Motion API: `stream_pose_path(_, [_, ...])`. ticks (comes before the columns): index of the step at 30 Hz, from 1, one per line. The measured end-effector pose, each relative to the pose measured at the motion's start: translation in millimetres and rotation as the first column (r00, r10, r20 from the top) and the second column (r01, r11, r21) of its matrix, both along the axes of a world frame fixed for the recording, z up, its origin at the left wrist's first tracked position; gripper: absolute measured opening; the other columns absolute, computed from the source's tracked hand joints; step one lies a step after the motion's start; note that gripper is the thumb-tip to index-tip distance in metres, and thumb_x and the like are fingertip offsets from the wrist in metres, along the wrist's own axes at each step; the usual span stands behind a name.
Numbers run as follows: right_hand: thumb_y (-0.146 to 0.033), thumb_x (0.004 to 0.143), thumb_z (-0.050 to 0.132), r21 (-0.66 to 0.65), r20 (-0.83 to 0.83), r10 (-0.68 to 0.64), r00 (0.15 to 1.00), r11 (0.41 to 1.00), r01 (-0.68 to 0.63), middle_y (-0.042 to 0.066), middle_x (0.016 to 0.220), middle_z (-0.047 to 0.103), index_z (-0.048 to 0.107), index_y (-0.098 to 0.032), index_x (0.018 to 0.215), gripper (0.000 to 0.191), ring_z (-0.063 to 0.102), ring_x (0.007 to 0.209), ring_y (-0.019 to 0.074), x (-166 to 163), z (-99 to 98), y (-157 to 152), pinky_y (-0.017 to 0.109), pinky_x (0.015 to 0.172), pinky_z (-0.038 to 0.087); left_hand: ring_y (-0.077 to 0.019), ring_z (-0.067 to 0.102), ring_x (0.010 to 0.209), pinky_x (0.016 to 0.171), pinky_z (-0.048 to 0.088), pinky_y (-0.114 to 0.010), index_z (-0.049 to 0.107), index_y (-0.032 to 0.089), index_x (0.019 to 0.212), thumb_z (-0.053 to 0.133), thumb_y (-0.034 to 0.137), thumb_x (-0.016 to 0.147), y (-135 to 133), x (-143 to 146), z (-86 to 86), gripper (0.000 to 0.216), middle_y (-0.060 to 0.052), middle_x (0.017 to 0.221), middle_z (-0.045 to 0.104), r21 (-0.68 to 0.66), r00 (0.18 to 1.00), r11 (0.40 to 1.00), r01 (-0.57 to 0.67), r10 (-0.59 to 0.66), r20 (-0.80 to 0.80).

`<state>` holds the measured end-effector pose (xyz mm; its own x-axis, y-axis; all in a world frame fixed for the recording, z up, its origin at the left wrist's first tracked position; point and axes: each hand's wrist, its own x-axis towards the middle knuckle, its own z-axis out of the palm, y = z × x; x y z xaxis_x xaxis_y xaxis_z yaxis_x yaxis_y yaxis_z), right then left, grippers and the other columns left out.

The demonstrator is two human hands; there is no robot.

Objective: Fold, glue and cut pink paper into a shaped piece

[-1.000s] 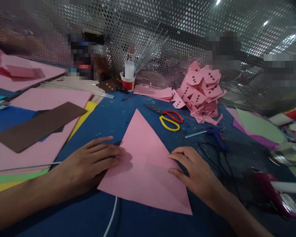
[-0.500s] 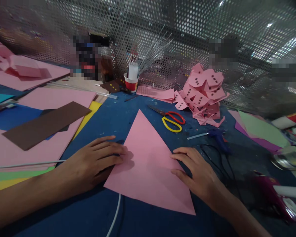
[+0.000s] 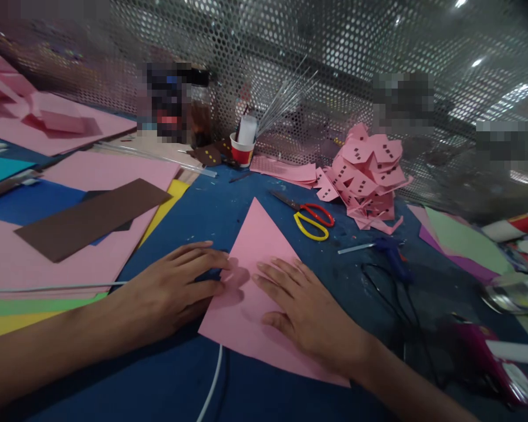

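A pink paper triangle (image 3: 246, 328) lies on the blue table, its point facing away from me. My left hand (image 3: 176, 281) rests at its left edge, fingers stretched out and the tips touching the paper. Flat over the right half of the triangle is my right hand (image 3: 297, 305), with its fingers spread. Beyond the triangle's right side lie scissors (image 3: 310, 220) with one red and one yellow handle loop. A white cable (image 3: 211, 381) comes out from beneath the paper's near edge.
Pink and brown sheets (image 3: 92, 220) are stacked at left. A red-and-white cup (image 3: 242, 149) holds tools near the perforated metal screen (image 3: 290, 35). Right of it stands a folded pink paper model (image 3: 367, 176). A blue glue gun (image 3: 391, 258) with black cord and a maroon device (image 3: 493, 357) lie at right.
My right hand has moved left from the triangle's right edge onto its surface, and its fingers have spread. My left hand stays at the left edge. The whole view has shifted slightly.
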<state>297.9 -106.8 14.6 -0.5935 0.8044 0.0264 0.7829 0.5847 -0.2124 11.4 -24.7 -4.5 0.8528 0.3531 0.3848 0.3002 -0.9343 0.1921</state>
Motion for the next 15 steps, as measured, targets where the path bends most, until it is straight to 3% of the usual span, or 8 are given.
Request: stream_pose_path(15, [-0.046, 0.106, 0.042, 0.031, -0.024, 0.023, 0.999, 0.999, -0.023, 0.005, 0.161, 0.041, 0.044, -0.024, 0.152, 0.051, 0.029, 0.152, 0.0218, 6.6, -3.9, 1.3, 0.051, 0.126, 0.025, -0.0218, 0.057, 0.132, 0.123, 0.034, -0.045, 0.070, 0.028, 0.118, 0.059, 0.014, 0.095, 1.6, -0.8, 0.8, 0.029, -0.004, 0.134, 0.066, -0.034, 1.000, 0.999, -0.012, 0.011, -0.021])
